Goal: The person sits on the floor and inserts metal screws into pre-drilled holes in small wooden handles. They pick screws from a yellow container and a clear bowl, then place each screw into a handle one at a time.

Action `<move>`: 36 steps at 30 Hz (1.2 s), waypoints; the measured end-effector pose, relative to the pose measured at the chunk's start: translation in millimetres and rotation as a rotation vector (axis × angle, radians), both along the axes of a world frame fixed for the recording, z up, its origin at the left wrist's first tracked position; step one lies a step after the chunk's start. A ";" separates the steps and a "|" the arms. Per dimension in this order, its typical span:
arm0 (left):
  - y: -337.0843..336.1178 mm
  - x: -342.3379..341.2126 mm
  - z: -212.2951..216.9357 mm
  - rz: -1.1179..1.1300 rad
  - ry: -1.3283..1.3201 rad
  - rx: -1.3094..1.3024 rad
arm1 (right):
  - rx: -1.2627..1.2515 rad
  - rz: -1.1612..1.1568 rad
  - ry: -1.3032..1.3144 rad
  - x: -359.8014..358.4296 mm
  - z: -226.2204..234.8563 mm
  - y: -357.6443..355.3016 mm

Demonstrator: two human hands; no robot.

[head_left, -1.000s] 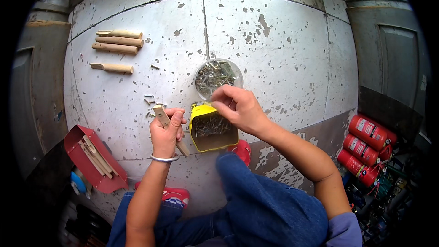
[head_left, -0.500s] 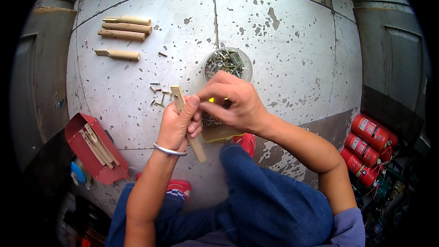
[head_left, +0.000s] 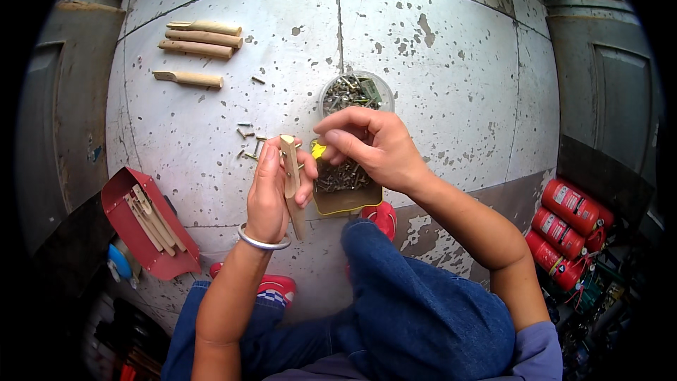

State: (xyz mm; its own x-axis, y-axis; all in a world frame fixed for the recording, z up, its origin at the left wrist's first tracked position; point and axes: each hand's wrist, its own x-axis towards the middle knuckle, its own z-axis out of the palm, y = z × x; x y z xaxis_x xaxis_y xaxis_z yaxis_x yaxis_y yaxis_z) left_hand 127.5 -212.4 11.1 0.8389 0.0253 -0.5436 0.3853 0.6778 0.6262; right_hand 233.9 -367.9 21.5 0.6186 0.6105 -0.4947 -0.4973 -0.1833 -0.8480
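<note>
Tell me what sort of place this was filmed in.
Probably a small workshop or storeroom: shaped wooden pieces and loose metal fasteners lie on a floor with worn paint, and what look like red fire extinguishers are piled at the right.

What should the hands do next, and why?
I'd say the right hand could reach down into the yellow box for a piece: its fingers are over the metal bits there, and the left hand already holds the wooden stick.
</note>
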 end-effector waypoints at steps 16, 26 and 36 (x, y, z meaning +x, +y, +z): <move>-16.6 -7.8 -7.5 0.106 0.127 -0.388 | 0.061 -0.187 0.014 -26.5 2.9 10.6; -19.8 -8.8 -9.7 0.113 0.078 -0.344 | 0.041 -0.235 0.084 -32.7 -3.4 11.5; -20.9 -11.0 -11.7 0.154 0.081 -0.406 | 0.069 -0.120 0.070 -21.3 -1.6 7.4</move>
State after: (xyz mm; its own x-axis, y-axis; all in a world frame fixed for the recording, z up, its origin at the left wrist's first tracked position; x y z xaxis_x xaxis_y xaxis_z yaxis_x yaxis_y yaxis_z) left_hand 116.5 -233.2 -0.6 0.7961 -0.0826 -0.5995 0.2974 0.9161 0.2688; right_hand 212.6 -360.6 19.9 0.6545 0.5682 -0.4988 -0.5709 -0.0612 -0.8188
